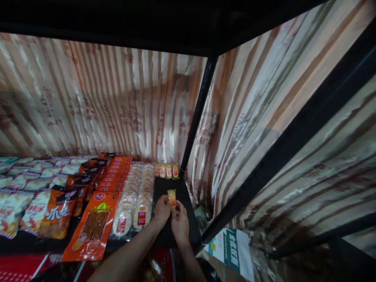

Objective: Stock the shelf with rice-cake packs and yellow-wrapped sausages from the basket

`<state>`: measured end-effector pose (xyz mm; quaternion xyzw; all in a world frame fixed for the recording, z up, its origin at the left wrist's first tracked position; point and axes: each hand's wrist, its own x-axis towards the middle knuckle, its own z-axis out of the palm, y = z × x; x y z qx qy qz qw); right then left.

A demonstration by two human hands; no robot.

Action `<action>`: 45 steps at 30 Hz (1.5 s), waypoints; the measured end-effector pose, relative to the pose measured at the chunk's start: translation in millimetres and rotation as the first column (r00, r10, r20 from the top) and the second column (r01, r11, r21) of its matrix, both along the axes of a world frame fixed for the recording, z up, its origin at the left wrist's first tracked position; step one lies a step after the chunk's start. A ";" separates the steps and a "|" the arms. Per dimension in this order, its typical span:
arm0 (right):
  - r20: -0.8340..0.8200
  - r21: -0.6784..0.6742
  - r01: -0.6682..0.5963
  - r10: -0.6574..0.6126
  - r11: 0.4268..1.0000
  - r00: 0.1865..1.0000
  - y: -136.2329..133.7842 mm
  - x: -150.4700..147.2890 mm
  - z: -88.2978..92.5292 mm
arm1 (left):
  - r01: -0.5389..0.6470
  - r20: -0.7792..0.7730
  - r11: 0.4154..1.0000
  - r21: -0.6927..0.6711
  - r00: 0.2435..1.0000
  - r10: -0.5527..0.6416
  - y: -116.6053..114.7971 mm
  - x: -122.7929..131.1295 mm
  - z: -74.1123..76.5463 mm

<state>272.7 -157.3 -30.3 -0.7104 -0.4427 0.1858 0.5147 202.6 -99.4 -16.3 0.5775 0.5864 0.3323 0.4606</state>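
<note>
Your two forearms (132, 254) reach in from below; your left hand (162, 211) and right hand (180, 224) both pinch one small yellow packet (172, 198), held upright over the black shelf (180, 187). Four like packets (167, 170) stand at the back; white packet rows (138, 196) lie left.

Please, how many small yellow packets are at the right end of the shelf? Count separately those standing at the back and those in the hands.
back-row yellow packets: 4
held yellow packet, pinched by left hand and right hand: 1
Total: 5
</note>
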 end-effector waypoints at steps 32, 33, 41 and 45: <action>0.128 0.201 0.072 -0.099 0.977 0.987 113.8 51.5 -35.1 | 0.002 -0.034 0.994 0.106 0.999 0.002 107.3 72.7 3.0; 0.143 0.207 0.077 -0.108 0.975 0.984 114.8 52.4 -37.0 | 0.012 -0.050 0.993 0.117 0.999 -0.007 109.0 74.1 2.7; 0.200 0.217 0.076 -0.120 0.973 0.972 122.2 58.6 -51.5 | 0.030 -0.038 0.987 0.156 0.999 -0.025 111.2 85.0 5.5; 0.232 0.219 0.034 -0.086 0.975 0.969 123.1 59.7 -53.5 | 0.085 -0.034 0.975 0.206 0.996 -0.080 113.7 88.0 5.4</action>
